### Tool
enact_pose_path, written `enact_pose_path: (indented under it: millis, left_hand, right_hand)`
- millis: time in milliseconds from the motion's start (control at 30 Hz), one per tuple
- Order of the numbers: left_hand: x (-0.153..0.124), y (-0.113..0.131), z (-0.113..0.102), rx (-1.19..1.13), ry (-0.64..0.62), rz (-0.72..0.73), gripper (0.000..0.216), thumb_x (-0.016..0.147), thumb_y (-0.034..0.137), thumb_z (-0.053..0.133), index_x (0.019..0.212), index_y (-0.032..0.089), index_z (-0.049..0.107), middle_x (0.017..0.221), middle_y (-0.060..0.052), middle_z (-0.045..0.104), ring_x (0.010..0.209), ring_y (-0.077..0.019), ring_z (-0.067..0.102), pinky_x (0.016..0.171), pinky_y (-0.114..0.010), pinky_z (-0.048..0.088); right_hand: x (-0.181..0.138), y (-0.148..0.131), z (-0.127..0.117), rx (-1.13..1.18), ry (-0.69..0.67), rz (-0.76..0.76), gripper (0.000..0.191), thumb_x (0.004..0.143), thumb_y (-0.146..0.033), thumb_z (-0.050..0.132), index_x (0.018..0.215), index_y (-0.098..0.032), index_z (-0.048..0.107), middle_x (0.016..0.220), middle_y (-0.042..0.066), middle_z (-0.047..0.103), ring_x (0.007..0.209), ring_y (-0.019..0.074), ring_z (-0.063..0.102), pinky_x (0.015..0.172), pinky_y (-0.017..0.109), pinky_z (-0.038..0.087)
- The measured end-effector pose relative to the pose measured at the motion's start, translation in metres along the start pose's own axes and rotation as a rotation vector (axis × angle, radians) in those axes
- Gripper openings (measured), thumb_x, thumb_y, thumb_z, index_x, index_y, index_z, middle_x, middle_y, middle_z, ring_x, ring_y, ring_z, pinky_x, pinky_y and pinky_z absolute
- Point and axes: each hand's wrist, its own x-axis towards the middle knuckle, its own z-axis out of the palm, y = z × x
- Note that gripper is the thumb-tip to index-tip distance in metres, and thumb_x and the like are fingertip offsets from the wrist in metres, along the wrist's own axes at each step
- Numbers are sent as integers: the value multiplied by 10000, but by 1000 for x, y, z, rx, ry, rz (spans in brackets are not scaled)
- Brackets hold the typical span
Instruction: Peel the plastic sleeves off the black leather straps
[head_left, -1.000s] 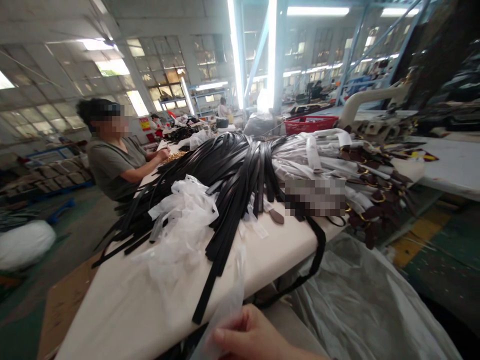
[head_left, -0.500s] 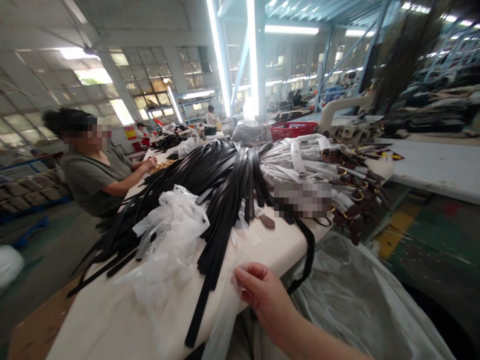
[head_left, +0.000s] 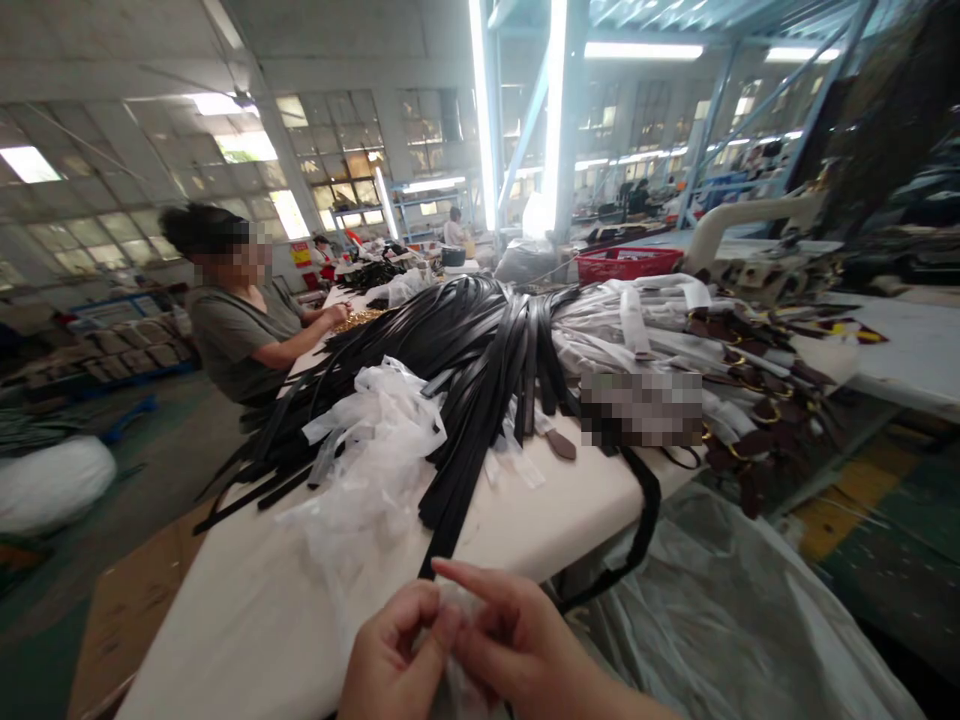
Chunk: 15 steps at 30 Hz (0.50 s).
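Note:
At the bottom of the view my left hand (head_left: 397, 655) and my right hand (head_left: 517, 640) meet, fingers pinched together on a thin clear plastic sleeve (head_left: 450, 680) that is mostly hidden between them. The end of a black strap (head_left: 450, 520) reaches down to just above my fingers. It comes from a big heap of black straps (head_left: 450, 350) lying across the white table (head_left: 247, 620). Crumpled clear plastic wrappers (head_left: 375, 450) lie beside the heap.
Plastic-wrapped brown straps with gold rings (head_left: 735, 370) pile up at the right. A seated person (head_left: 232, 310) works at the table's far left. A red basket (head_left: 626, 262) and a white machine arm (head_left: 742, 215) stand behind. Grey sheeting (head_left: 735, 600) hangs below the table's right.
My left hand has come into view and joined my right hand on the plastic sleeve. The right hand moved down toward the bottom edge; the camera swung slightly.

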Motion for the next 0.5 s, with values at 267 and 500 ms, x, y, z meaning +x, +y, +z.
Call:
enact_pose_path:
  millis: [267,500]
  left_hand:
    - [6,-21,-9,-390,-79,-170,451,595,411,855,702,188,479,589,70,478,530,-68,429,517,-172,356]
    - [-4,-9,-11,-443,22,-260,431,596,325,860,659,175,461,570,70,459,507,-53,415,489,-163,343]
  right_hand:
    - [3,8,-19,-211,-80,-10,787,765,-371,698,1435,-144,352,575,-63,496,465,62,411,445,155,322]
    - [-4,-7,-5,-388,-13,-26,307,787,-246,607,1069,-129,644,614,3,622,547,121,543,514,200,396]
